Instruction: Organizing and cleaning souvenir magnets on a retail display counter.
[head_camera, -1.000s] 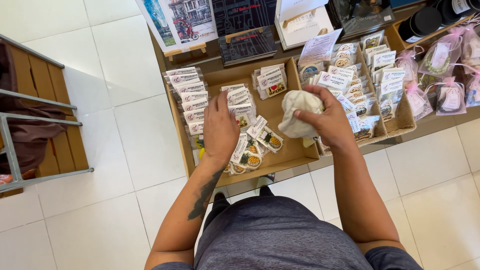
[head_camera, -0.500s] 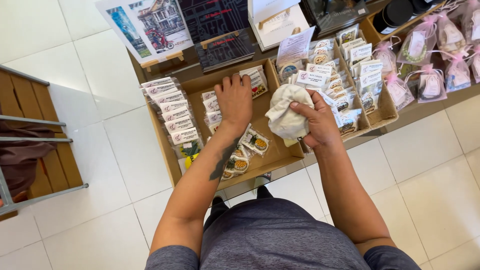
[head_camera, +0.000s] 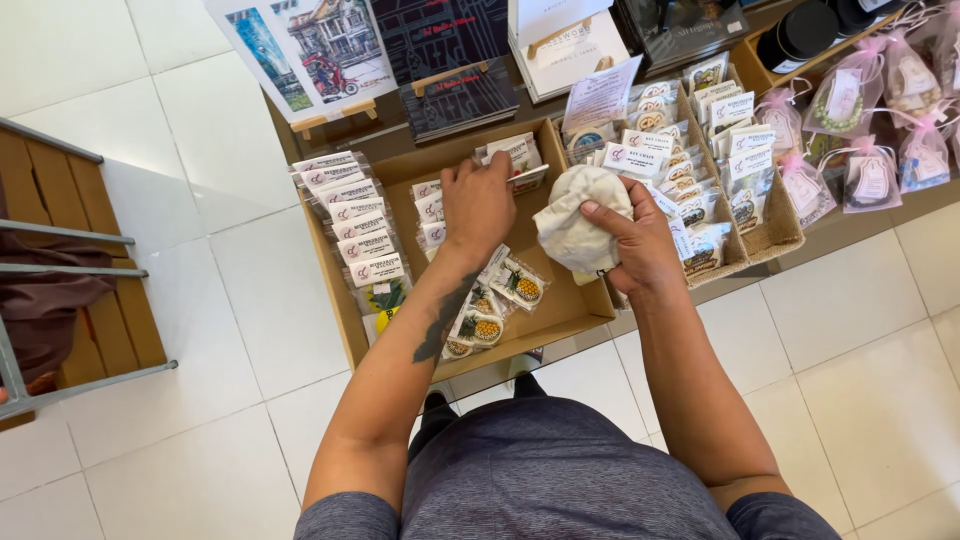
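Below, white floor tiles (head_camera: 250, 290) surround a dark worktop (head_camera: 395, 135) carrying a shallow cardboard tray (head_camera: 560, 310), with a woven basket (head_camera: 775, 225) of carded trinkets just beside it on the right. Along the tray's left wall runs a row of clear-sleeved packets (head_camera: 350, 225); pineapple-shaped packets (head_camera: 500, 300) lie near its front. The right hand (head_camera: 640, 240) grips a crumpled white cloth (head_camera: 580, 220) over the tray's right wall, fingers curled and pinching the fabric. The left hand (head_camera: 478, 205) rests palm-down at the tray's back, fingers slightly spread, their tips touching small carded packets (head_camera: 515, 160) there.
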